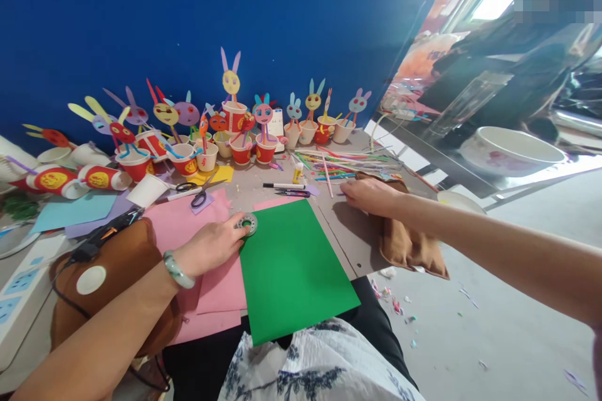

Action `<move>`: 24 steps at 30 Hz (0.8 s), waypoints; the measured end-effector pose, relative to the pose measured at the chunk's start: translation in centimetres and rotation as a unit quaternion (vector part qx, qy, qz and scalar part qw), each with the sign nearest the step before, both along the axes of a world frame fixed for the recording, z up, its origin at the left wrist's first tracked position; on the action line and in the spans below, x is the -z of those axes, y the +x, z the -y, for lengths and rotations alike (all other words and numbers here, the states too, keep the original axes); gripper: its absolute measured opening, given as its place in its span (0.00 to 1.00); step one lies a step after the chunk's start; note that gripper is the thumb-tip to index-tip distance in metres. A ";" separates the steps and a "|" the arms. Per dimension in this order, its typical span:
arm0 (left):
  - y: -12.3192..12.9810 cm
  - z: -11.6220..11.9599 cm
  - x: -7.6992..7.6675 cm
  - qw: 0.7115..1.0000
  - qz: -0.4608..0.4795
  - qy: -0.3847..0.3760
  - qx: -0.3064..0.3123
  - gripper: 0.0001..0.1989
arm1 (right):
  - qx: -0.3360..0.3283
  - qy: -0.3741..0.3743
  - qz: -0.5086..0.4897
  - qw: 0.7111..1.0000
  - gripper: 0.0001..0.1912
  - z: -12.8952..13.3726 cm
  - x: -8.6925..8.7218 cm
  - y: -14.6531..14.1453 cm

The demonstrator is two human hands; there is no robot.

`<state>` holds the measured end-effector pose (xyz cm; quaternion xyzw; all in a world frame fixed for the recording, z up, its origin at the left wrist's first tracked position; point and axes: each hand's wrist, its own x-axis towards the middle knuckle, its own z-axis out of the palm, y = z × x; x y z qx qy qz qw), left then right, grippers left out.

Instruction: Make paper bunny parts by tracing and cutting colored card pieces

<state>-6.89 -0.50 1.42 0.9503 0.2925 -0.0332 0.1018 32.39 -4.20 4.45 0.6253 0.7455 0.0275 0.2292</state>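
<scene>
In the head view, your left hand (216, 245) pinches a gray tape roll (253, 220), right at the top left corner of the green paper sheet (296, 276). The green sheet spreads to the right of that grip and pokes over the table edge, above your lap. Your right hand (369, 194) is well apart from the left one, by the brown cloth pouch (414, 249). Its fingers are bent, but I can't tell if they hold anything.

Here is what could go wrong. If you lean in, your tummy could bump the green sheet and bend it. If your left fingers get loose, the tape roll could roll away. The black glue gun (104, 235) lies behind your left grip, and a tug from your arm on its cord could pull it down. Your right arm could also knock the pouch to the floor.
</scene>
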 end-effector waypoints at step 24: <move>0.1 0.1 0.0 1.000 0.010 -0.004 0.006 0.19 | 0.108 0.022 -0.039 0.993 0.20 -9.5 1.5 7.6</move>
